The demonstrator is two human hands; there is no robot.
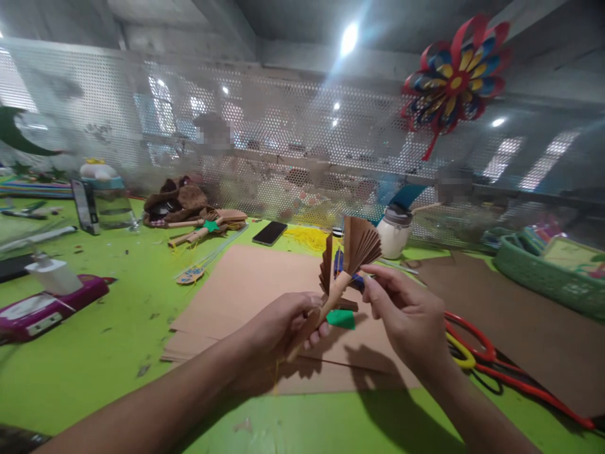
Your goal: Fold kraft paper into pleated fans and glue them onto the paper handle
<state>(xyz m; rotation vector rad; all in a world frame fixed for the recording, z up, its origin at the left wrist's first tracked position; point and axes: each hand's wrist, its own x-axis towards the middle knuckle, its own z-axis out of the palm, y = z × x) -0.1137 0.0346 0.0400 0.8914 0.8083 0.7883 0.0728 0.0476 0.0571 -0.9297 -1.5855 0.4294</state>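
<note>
My left hand (299, 323) is closed around the stem of a brown paper craft, a rolled paper tube (336, 291) tilted up to the right. Pleated brown paper fans (360, 247) spread from its upper end. My right hand (410, 315) pinches with thumb and forefinger just right of the fans, beside a dark blue piece (358, 282); what lies between the fingertips is too small to tell. A green paper piece (341, 319) shows behind the tube. Underneath, a stack of light brown paper sheets (246, 284) lies on the green table (137, 334).
Red-handled scissors (472, 340) lie at right by dark brown paper (529, 328) and a green basket (543, 274). A phone (270, 232), yellow strands (308, 238) and a white jar (394, 233) stand farther back. At left is a purple power strip (57, 309). A paper flower (456, 82) hangs above.
</note>
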